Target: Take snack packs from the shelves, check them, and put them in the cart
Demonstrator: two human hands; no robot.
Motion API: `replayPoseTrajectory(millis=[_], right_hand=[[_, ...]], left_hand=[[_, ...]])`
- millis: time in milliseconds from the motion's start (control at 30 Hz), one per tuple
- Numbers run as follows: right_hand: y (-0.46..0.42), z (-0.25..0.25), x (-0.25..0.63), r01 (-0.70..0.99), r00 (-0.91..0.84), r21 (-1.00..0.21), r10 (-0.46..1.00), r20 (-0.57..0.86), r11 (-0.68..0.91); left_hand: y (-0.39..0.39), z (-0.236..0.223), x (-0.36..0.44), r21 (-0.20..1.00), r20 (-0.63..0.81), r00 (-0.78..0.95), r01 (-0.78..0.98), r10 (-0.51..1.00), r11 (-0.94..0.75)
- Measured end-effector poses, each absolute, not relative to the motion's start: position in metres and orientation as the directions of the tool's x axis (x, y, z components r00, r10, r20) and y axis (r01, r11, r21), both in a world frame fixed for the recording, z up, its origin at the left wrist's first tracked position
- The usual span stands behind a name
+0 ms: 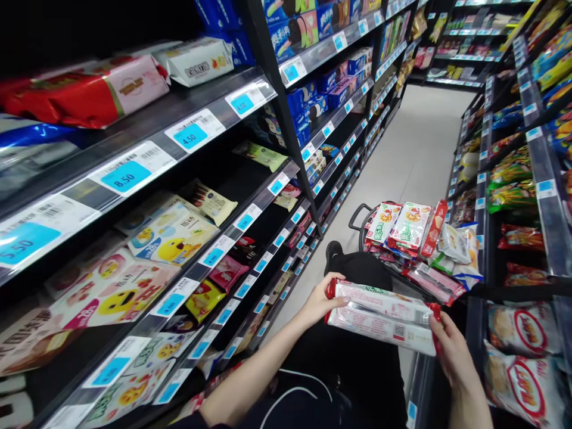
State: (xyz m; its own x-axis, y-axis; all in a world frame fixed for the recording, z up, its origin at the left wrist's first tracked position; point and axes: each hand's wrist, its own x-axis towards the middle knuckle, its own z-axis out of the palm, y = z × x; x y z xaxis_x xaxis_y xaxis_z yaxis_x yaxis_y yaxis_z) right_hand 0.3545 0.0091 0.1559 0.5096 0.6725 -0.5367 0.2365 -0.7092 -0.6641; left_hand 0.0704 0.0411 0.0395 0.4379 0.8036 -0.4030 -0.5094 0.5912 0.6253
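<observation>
Between my two hands, above my dark-clothed lap, is a white snack packet (pixel 384 316) with red ends and a QR code on the side facing me. My left hand (pixel 325 300) grips its left end, thumb on top. The right end is pinched by my right hand (pixel 449 339). Just beyond it stands a basket (pixel 361 229) with a dark handle, heaped with packets. White-and-red cookie packets (pixel 410 225) lie on top of the heap, beside a long red packet (pixel 433 229) and a small white packet (pixel 454 243).
Tall shelves with price tags (pixel 192 136) rise close on my left, holding biscuit packets (pixel 174 229) and blue boxes (pixel 290 37). Shelves of bagged snacks (pixel 512 167) line the right. A pale floor aisle (pixel 415 131) runs forward to another shelf (pixel 465 56).
</observation>
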Motion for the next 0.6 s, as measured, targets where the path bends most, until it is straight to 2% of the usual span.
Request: replayPoseTrajectory(millis=[100, 233, 333, 500, 600], right_hand=[[0.013, 0.155, 0.347, 0.121, 0.508, -0.655, 0.613, -0.605, -0.746], [0.011, 0.148, 0.345, 0.141, 0.561, -0.691, 0.633, -0.534, -0.708], [0.009, 0.144, 0.345, 0.135, 0.581, -0.691, 0.621, -0.526, -0.71], [0.009, 0.141, 0.344, 0.087, 0.586, -0.682, 0.591, -0.554, -0.726], [0.007, 0.141, 0.345, 0.089, 0.612, -0.674, 0.574, -0.544, -0.734]], left_hand=[[0.039, 0.029, 0.075, 0.581, -0.378, 0.443, -0.57, 0.813, 0.581], [0.03, 0.014, 0.081, 0.439, -0.266, 0.493, -0.703, 0.828, 0.56], [0.025, 0.006, 0.084, 0.365, -0.197, 0.552, -0.726, 0.81, 0.583], [0.02, 0.0, 0.092, 0.315, -0.287, 0.562, -0.709, 0.776, 0.631], [0.019, -0.001, 0.092, 0.397, -0.386, 0.511, -0.66, 0.768, 0.638]])
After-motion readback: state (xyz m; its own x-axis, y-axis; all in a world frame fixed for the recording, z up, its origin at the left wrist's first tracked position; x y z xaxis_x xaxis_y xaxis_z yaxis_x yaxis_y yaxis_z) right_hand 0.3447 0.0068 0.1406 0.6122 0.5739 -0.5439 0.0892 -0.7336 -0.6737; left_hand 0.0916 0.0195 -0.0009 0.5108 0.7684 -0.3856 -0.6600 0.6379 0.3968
